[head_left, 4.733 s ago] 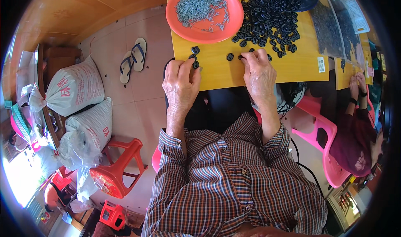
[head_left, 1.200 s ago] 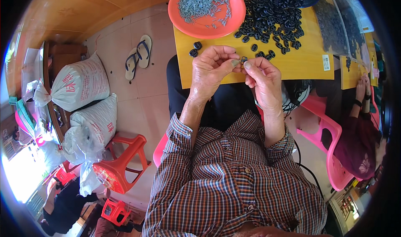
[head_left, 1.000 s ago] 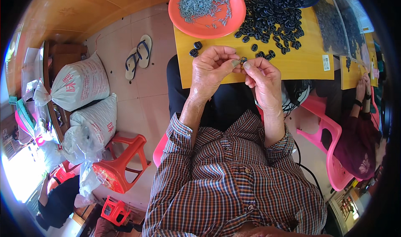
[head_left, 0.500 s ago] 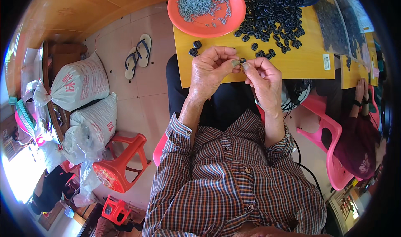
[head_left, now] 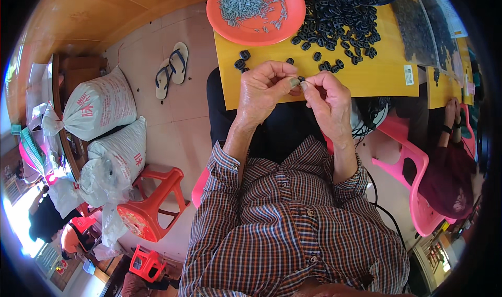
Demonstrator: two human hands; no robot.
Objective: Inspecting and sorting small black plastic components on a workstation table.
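My left hand point(head_left: 261, 92) is closed, pinching a small black cord lock point(head_left: 301, 79) between thumb and fingertips above the front edge of the yellow table. My right hand point(head_left: 331, 99) meets it from the other side, thumb and index finger closed on the same piece. Fingertips hide most of the cord lock. Just beyond the hands lies a big heap of black two-holed cord locks point(head_left: 340, 14), with several strays nearer me. A red plate point(head_left: 251, 40) at the far left of the table carries many tiny grey springs point(head_left: 244, 5).
Several cord locks point(head_left: 240, 63) sit near the table's left edge. Clear bags of dark pieces point(head_left: 418, 30) lie at the right. White sacks point(head_left: 102, 103), a red stool point(head_left: 151, 203) and flip-flops point(head_left: 178, 64) are on the floor. Another person's hands point(head_left: 452, 113) rest at the right.
Both hands stay together at nearly the same spot. The cord lock looks slightly turned and more covered by my fingertips. At the lower left, a person in dark clothing has shifted.
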